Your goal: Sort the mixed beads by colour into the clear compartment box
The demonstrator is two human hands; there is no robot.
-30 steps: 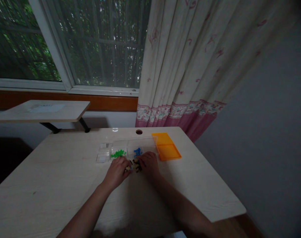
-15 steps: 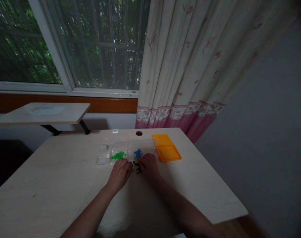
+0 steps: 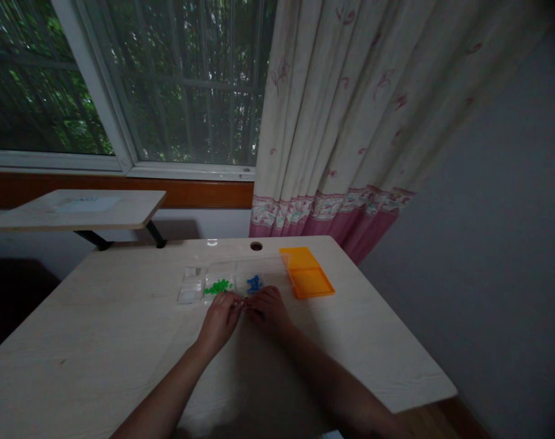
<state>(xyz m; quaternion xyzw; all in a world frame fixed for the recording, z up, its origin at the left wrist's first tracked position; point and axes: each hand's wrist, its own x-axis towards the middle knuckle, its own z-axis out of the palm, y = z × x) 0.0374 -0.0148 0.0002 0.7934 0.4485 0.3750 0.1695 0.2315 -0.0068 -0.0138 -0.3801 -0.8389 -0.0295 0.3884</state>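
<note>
My left hand [image 3: 220, 318] and my right hand [image 3: 272, 312] meet just in front of a clear plastic compartment box. The fingers of both are closed in a pinch around something small, mostly hidden, that I cannot make out. Small green pieces [image 3: 219, 286] lie in a left compartment, just beyond my left hand. Small blue pieces [image 3: 254, 283] sit in a compartment just beyond my right fingers. The clear box [image 3: 194, 286] lies flat, its near edge partly covered by my hands.
An open orange case [image 3: 312, 275] lies to the right of the clear box on the pale wooden table [image 3: 98, 335]. A round cable hole [image 3: 256, 246] is near the back edge. A raised shelf [image 3: 135, 207] with a paper on it stands at the back left, beside a window and curtain.
My right hand has turned and its fingers have come closer to my left fingertips. The dark and tan small thing that showed between the hands is now mostly hidden.
</note>
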